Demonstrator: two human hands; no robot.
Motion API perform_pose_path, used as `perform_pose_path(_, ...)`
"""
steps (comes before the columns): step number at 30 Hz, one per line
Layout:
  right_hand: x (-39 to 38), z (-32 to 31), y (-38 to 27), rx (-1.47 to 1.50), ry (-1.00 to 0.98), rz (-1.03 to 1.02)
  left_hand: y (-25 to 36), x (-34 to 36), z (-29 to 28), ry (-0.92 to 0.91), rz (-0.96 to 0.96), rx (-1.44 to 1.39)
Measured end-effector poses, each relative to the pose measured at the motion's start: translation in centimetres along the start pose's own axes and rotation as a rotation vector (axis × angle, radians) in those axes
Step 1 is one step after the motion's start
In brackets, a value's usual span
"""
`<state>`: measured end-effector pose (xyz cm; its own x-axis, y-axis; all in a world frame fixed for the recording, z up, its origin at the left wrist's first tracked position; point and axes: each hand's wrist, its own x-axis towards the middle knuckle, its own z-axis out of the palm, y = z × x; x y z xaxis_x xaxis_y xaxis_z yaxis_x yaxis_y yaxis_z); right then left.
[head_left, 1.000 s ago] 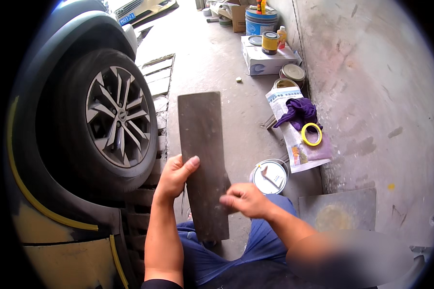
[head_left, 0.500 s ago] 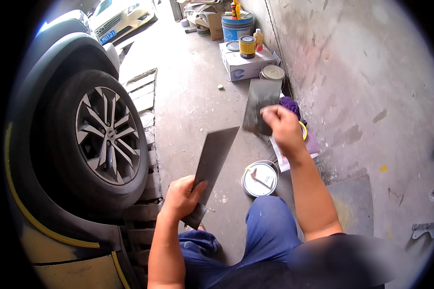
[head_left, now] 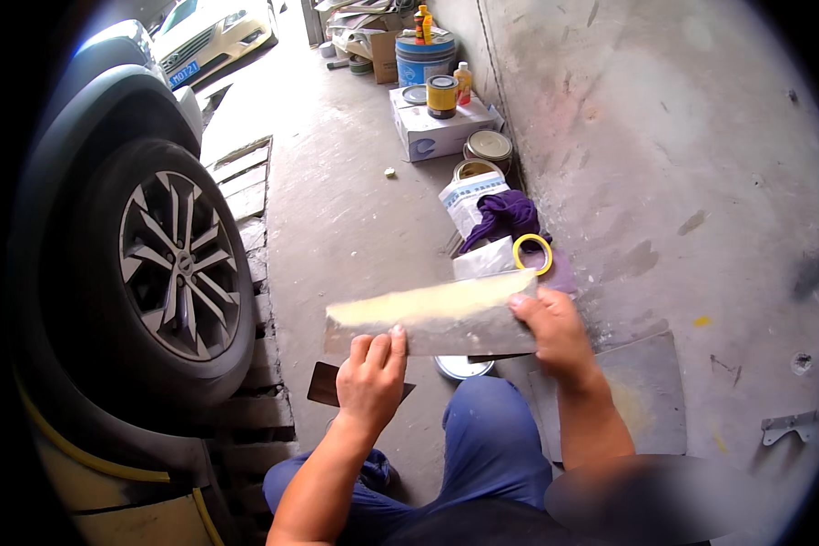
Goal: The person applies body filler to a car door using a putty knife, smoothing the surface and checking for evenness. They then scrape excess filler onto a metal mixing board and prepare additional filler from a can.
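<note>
My right hand [head_left: 564, 335] grips the right end of a wide, flat metal putty spreader [head_left: 373, 341], thumb on its face. A band of pale yellow putty [head_left: 437, 298] lies along the upper part of that blade. My left hand [head_left: 371, 378] is closed on a dark, narrower putty spreader [head_left: 324, 383], its fingertips touching the lower edge of the wide blade. Part of the dark spreader is hidden behind my left hand. Below the wide blade, mostly covered, a white-lidded can [head_left: 464, 367] stands on the floor by my knee.
At left is a car wheel [head_left: 184, 264] beside floor slats. Along the right wall [head_left: 664, 155] lie yellow tape [head_left: 532, 255], a purple cloth [head_left: 510, 218] and open cans [head_left: 488, 146]. Farther back, a white box [head_left: 437, 136] carries a yellow tin [head_left: 441, 96]; a blue bucket [head_left: 425, 62] stands behind.
My hands have come together in front of me. The wide spreader now lies crosswise with its putty showing, and my left hand has moved up and right to its lower edge.
</note>
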<state>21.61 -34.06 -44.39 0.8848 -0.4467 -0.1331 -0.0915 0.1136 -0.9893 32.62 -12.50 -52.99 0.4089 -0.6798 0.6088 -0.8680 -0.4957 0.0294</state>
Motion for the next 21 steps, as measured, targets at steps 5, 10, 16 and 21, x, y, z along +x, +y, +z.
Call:
perform_pose_path(5, -2.3, -6.5, -3.6, -0.197, 0.077, -0.123, -0.4, -0.3, 0.1, -0.217, -0.184, -0.104)
perform_pose_path(10, -7.1, -13.9, -8.4, -0.388, 0.194, -0.164, -1.9, -0.3, 0.4, -0.28, -0.316, -0.193)
perform_pose_path(16, -7.2, -19.8, -8.4, -0.893, 0.168, -0.012, -2.6, -0.4, 0.5, -0.363, -0.522, -0.33)
perform_pose_path(21, -2.6, -23.9, 0.6, -1.2, 0.101, 0.101, -3.0, -0.9, 1.4, -0.288, -0.478, -0.316)
